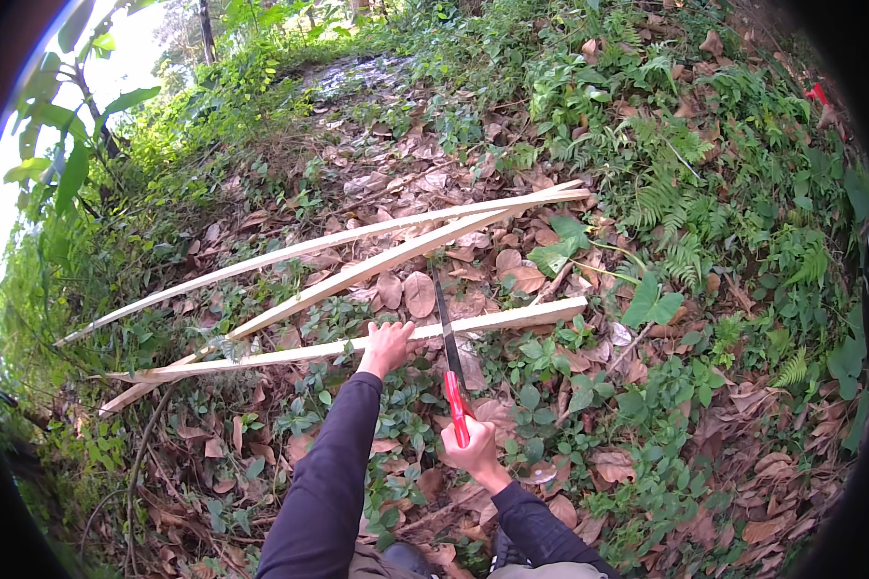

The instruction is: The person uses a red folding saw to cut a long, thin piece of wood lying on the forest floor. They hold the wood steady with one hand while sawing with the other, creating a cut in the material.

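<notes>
Just below the right grip, shoes (406, 557) are showing. Right hand (472, 448) is clamping the red handle (457, 403) of the saw (446, 333). Ahead of this grip, the blade is crossing the near plank (309, 353). Left of the blade, left hand (388, 347) is resting on that plank; cannot tell whether its fingers are closing underneath. Beyond both hands, two planks (357, 277) are lying crossed over leaves (419, 294).

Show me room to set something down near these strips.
Beyond the far strip, leaf litter bordered by greenery; also between the middle strip and near strip, left of the saw. Both leafy. Crowded: around the left hand and saw, and where the strips cross.
</notes>
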### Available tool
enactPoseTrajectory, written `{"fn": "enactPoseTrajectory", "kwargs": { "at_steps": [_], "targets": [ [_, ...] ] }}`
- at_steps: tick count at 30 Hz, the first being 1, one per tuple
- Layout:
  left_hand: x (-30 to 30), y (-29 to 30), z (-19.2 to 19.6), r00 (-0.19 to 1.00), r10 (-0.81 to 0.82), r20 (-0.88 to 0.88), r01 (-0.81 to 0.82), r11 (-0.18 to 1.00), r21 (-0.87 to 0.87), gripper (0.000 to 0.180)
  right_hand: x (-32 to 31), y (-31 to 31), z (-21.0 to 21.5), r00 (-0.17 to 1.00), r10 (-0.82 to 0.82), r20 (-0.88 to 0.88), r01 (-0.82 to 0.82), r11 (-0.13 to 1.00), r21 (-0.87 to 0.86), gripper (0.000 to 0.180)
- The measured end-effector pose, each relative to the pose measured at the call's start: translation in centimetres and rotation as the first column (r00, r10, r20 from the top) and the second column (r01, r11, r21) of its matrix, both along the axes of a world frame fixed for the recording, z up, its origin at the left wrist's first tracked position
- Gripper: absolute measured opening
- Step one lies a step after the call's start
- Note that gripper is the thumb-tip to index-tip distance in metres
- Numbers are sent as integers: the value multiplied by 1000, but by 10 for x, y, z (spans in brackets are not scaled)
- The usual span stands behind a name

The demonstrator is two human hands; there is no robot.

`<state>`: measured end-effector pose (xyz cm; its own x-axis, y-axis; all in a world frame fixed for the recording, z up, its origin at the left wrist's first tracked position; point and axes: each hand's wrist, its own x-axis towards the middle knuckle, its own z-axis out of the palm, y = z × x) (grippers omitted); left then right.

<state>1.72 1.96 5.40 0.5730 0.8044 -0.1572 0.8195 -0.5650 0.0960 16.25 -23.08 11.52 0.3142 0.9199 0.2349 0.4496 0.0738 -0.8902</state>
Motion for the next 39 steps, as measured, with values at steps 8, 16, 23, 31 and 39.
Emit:
{"fn": "enactPoseTrajectory", "kwargs": {
  "at_steps": [8,16,23,31,39],
  "targets": [
    [3,-1,-2,1000,7,19,-8,1000,29,46,10,-26,20,995,-74,-61,73,997,-9,25],
    [-2,-2,-7,999,-40,28,37,995,94,48,22,3,21,967,-195,-161,188,980,-60,29],
    [2,2,3,999,18,-26,-19,998,-57,50,28,-6,11,978,-156,-137,142,984,-111,26],
    [-8,7,-15,992,-20,124,15,999,38,47,32,17,19,987,-135,-91,131,990,-50,27],
    [0,3,-4,998,14,59,-16,999,45,49,32,20,39,979,-165,-119,151,981,-119,27]
  ]
}}
